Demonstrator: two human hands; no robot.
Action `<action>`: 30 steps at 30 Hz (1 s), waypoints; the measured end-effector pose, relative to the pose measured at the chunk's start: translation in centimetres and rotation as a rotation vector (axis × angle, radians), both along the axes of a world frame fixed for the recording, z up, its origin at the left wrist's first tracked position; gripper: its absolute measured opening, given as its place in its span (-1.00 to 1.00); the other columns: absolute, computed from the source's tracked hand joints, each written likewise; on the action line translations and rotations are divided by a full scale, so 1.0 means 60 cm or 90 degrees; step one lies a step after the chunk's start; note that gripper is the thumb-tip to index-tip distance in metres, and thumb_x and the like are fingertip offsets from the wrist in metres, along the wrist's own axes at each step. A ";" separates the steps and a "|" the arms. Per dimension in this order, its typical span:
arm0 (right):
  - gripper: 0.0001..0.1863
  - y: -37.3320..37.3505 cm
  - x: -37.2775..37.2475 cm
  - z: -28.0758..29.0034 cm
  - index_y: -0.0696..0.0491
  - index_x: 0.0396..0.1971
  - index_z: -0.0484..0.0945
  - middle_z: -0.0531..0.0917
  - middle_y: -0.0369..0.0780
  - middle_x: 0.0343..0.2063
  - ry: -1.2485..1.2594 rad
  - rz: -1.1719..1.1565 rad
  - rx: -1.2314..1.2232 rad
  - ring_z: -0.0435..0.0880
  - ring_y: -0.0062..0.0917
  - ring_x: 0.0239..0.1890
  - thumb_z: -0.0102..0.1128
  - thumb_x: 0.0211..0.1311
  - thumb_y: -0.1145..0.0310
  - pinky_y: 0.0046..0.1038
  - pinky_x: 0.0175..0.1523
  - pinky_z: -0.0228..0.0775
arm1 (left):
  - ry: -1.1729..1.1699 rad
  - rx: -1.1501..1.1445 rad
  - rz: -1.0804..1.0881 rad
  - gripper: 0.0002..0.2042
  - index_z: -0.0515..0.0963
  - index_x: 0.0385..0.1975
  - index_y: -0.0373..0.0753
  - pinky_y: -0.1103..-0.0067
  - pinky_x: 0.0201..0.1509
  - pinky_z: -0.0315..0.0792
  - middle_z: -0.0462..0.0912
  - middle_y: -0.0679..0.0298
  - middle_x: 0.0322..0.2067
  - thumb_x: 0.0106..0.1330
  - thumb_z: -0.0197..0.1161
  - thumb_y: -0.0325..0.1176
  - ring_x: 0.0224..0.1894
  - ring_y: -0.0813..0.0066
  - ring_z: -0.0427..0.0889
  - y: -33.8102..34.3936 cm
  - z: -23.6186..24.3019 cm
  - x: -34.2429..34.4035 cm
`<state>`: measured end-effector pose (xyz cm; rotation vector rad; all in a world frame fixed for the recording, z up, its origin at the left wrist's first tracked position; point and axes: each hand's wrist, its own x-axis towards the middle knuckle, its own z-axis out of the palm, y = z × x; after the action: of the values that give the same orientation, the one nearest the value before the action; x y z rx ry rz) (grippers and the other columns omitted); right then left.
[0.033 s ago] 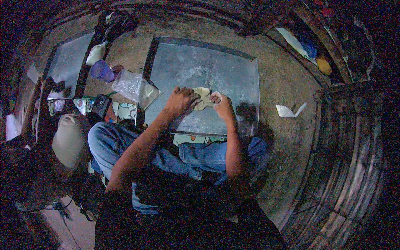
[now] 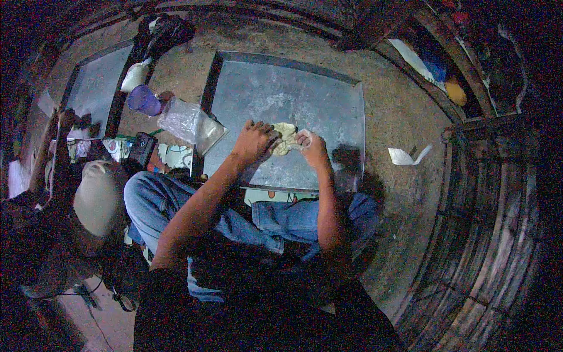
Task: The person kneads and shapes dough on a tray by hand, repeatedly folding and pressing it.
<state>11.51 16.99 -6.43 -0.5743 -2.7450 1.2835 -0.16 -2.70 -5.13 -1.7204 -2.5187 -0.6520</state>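
Note:
A soft pale lump of dough is stretched between my two hands above a large metal-topped board with white flour smudges. My left hand is closed on the dough's left side, its fingers curled over the edge. On the other side, my right hand pinches the dough's right edge, with whitish residue on the fingers. The dim, grainy picture hides the fingertips' exact contact. My crossed legs in blue jeans are just below the board's near edge.
Left of the board lie a clear plastic bag, a purple cup, a white-filled bag and a dark phone. Another person in a pale cap sits at left by a second board. White paper lies right; bamboo slats border that side.
The dough's outline has shifted slightly between my hands. Both hands stay almost where they were.

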 end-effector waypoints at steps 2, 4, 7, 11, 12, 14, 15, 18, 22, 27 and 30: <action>-0.64 -0.004 -0.001 -0.004 0.09 -0.30 0.53 0.57 -0.31 -0.47 0.005 -0.001 0.022 0.47 -0.64 -0.44 0.12 -0.20 0.73 -0.55 -0.30 0.37 | -0.076 0.001 -0.038 -0.56 0.47 -0.03 -0.05 0.25 0.06 0.31 0.54 0.18 -0.18 0.00 0.32 -0.29 -0.02 0.15 0.49 -0.006 -0.003 -0.011; -0.65 -0.001 0.003 0.003 0.11 -0.30 0.51 0.55 -0.31 -0.47 -0.037 0.017 -0.010 0.47 -0.63 -0.44 0.17 -0.20 0.72 -0.55 -0.30 0.38 | -0.146 -0.002 -0.057 -0.53 0.46 -0.03 -0.07 0.26 0.08 0.30 0.53 0.18 -0.16 -0.02 0.34 -0.28 -0.01 0.15 0.48 -0.011 -0.007 -0.014; -0.64 -0.009 0.007 0.004 0.12 -0.29 0.48 0.55 -0.31 -0.47 -0.025 0.022 -0.036 0.47 -0.63 -0.44 0.25 -0.21 0.69 -0.54 -0.29 0.39 | -0.165 -0.013 -0.058 -0.52 0.44 -0.02 -0.08 0.26 0.10 0.29 0.51 0.18 -0.13 -0.03 0.34 -0.28 0.02 0.16 0.47 -0.015 0.011 -0.009; -0.60 -0.018 -0.004 -0.006 0.13 -0.27 0.46 0.53 -0.32 -0.47 0.017 0.035 0.062 0.46 -0.65 -0.45 0.34 -0.23 0.64 -0.54 -0.30 0.38 | -0.033 -0.022 -0.062 -0.53 0.44 -0.03 -0.09 0.26 0.12 0.27 0.51 0.17 -0.10 -0.01 0.33 -0.26 0.04 0.19 0.46 -0.008 -0.011 -0.009; -0.61 -0.021 -0.006 -0.005 0.13 -0.28 0.46 0.53 -0.31 -0.47 0.006 0.029 0.052 0.45 -0.65 -0.45 0.33 -0.23 0.64 -0.54 -0.30 0.38 | -0.013 -0.029 -0.068 -0.54 0.45 -0.03 -0.09 0.27 0.13 0.26 0.51 0.17 -0.10 -0.01 0.33 -0.26 0.04 0.20 0.47 -0.010 -0.019 -0.012; -0.63 -0.019 -0.001 -0.002 0.12 -0.30 0.46 0.52 -0.31 -0.48 -0.018 0.012 0.035 0.45 -0.64 -0.45 0.31 -0.22 0.63 -0.55 -0.29 0.37 | -0.009 -0.030 -0.049 -0.55 0.46 -0.04 -0.09 0.27 0.12 0.26 0.51 0.17 -0.09 0.01 0.32 -0.23 0.04 0.21 0.47 -0.007 -0.028 -0.010; -0.64 -0.010 0.001 -0.015 0.12 -0.32 0.46 0.51 -0.31 -0.49 -0.001 0.000 0.042 0.45 -0.64 -0.45 0.30 -0.23 0.63 -0.55 -0.29 0.37 | -0.007 -0.028 -0.043 -0.56 0.47 -0.05 -0.09 0.27 0.12 0.25 0.51 0.17 -0.08 0.02 0.32 -0.22 0.04 0.21 0.47 -0.003 -0.029 -0.008; -0.64 -0.009 -0.004 -0.020 0.11 -0.34 0.46 0.51 -0.31 -0.49 0.018 -0.012 0.024 0.47 -0.61 -0.44 0.30 -0.27 0.63 -0.55 -0.28 0.37 | -0.033 -0.032 -0.006 -0.58 0.49 -0.06 -0.10 0.27 0.10 0.25 0.51 0.16 -0.06 0.04 0.31 -0.17 0.04 0.20 0.47 0.000 -0.037 -0.012; -0.62 -0.019 -0.006 -0.002 0.09 -0.36 0.48 0.53 -0.27 -0.44 0.017 0.017 0.064 0.52 -0.52 -0.38 0.35 -0.32 0.60 -0.50 -0.24 0.39 | -0.085 -0.039 -0.006 -0.50 0.45 -0.02 -0.11 0.25 0.09 0.26 0.50 0.14 -0.09 0.02 0.34 -0.08 0.03 0.19 0.47 -0.004 -0.031 -0.014; -0.61 -0.013 -0.009 -0.003 0.06 -0.39 0.49 0.54 -0.22 -0.29 0.102 0.027 0.241 0.56 -0.38 -0.25 0.48 -0.31 0.47 -0.41 -0.19 0.42 | -0.065 -0.030 0.046 -0.38 0.38 0.03 -0.16 0.24 0.04 0.31 0.46 0.07 -0.15 -0.03 0.39 -0.03 -0.03 0.09 0.47 0.005 -0.016 0.002; -0.49 -0.016 -0.012 0.010 0.07 -0.35 0.48 0.51 -0.19 -0.10 0.202 0.021 0.289 0.56 -0.41 -0.17 0.59 -0.37 0.35 -0.44 -0.16 0.43 | -0.204 0.043 0.091 -0.36 0.37 0.02 -0.27 0.25 0.01 0.35 0.45 0.00 -0.17 -0.05 0.43 -0.11 -0.05 0.00 0.45 0.007 -0.005 0.004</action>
<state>10.80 16.03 -5.83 -0.2593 -2.6461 0.6429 0.06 -2.28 -5.45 -1.5006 -2.7526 -1.0621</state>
